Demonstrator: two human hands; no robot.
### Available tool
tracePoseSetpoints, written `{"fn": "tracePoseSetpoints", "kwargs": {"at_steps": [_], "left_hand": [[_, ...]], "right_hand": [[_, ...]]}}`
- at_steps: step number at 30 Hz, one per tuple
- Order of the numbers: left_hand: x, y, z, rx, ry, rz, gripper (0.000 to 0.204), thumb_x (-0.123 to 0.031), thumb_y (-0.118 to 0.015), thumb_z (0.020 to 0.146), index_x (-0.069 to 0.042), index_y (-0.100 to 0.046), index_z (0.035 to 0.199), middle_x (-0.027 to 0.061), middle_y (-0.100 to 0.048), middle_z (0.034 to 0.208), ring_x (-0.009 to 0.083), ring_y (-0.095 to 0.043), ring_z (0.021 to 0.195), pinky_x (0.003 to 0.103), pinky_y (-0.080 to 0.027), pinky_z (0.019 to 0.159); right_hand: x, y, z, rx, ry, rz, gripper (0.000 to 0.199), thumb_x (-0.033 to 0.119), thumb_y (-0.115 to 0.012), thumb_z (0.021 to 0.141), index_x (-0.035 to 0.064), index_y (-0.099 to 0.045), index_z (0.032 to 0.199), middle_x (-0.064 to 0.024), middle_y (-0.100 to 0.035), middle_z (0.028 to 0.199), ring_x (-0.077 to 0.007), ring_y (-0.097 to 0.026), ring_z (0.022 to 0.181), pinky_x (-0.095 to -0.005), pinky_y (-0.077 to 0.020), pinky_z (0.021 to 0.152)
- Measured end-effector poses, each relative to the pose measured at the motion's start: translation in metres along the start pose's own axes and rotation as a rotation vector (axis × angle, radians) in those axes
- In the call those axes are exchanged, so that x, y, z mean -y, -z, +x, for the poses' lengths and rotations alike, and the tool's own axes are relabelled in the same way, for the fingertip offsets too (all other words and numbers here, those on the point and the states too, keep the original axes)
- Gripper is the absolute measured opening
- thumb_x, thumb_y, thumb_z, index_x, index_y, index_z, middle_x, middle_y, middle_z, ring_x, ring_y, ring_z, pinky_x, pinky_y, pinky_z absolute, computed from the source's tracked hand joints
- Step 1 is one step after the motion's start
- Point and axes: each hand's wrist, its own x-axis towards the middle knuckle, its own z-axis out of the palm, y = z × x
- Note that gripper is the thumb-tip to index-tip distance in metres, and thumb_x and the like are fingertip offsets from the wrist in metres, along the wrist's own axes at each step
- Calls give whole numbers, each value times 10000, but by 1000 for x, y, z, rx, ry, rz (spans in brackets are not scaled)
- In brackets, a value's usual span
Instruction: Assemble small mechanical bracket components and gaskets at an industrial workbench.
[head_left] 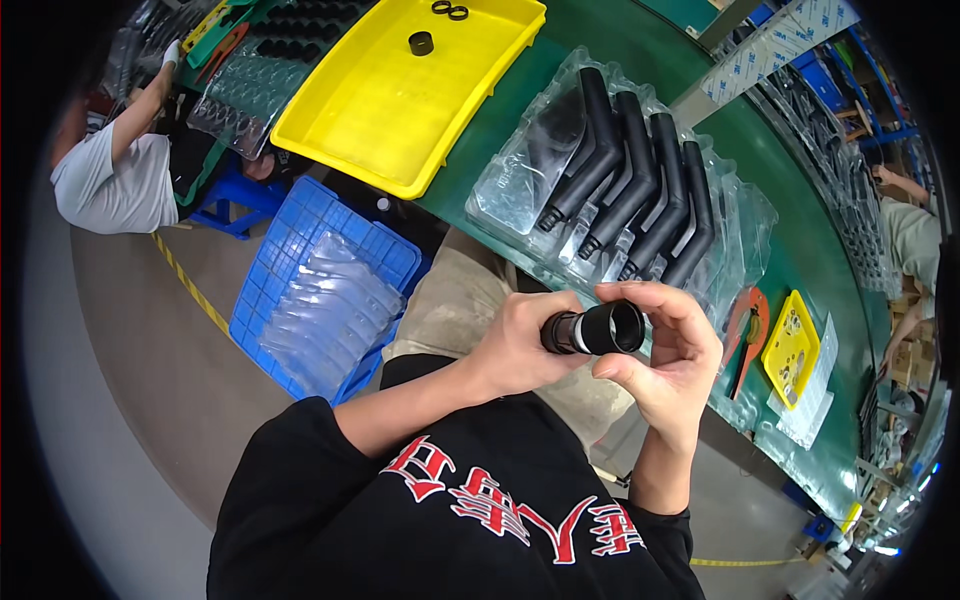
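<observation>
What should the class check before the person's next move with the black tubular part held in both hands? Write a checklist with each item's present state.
1. Left hand grips the black tubular part: ok.
2. Right hand fingers circle its wide open end: ok.
3. Part fully seated together: cannot tell.
4. Clear plastic blister tray holds four black angled tubes: ok.
5. Yellow plastic tray holds loose black rings: ok.

Four black angled plastic tubes (pixel 640 190) in the clear blister tray (pixel 520 180), upper centre. One short black cylindrical tube (pixel 595 328) mid-frame. Three small black rings (pixel 421 42) in the large yellow plastic tray (pixel 380 120), top. One blue plastic crate (pixel 300 240), left of centre.
</observation>
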Motion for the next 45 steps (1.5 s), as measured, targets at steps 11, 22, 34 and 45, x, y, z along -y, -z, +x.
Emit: {"fn": "tracePoseSetpoints", "kwargs": {"at_steps": [11,22,34,45], "left_hand": [[-5,2,0,-21,-27,-30,289,-73,-825,613,-51,-626,823,23,-624,640,158,-505,528,298,-408,516],[-8,9,-1,75,38,-21,461,-176,-887,619,-17,-685,1001,45,-714,837,132,-616,715,274,-484,635],[-10,12,0,111,-5,-34,476,-313,-912,619,-19,-665,901,34,-686,755,128,-589,652,277,-460,579],[-4,1,-4,45,-47,-107,528,-408,-882,659,-8,-650,915,30,-663,737,136,-546,613,278,-432,558]], "right_hand": [[-1,-5,3,34,-7,8,588,111,-932,558,1,-684,1079,-137,-729,1045,-245,-688,950,-333,-526,899],[5,-4,10,134,45,-211,523,132,-928,546,12,-724,1012,-107,-728,989,-222,-669,878,-316,-520,838],[10,-11,3,107,83,-380,493,202,-925,589,25,-706,994,-71,-677,899,-190,-611,808,-298,-502,759],[11,-19,-2,43,74,-602,564,299,-952,520,31,-690,941,-75,-669,889,-213,-615,826,-317,-505,786]]}}
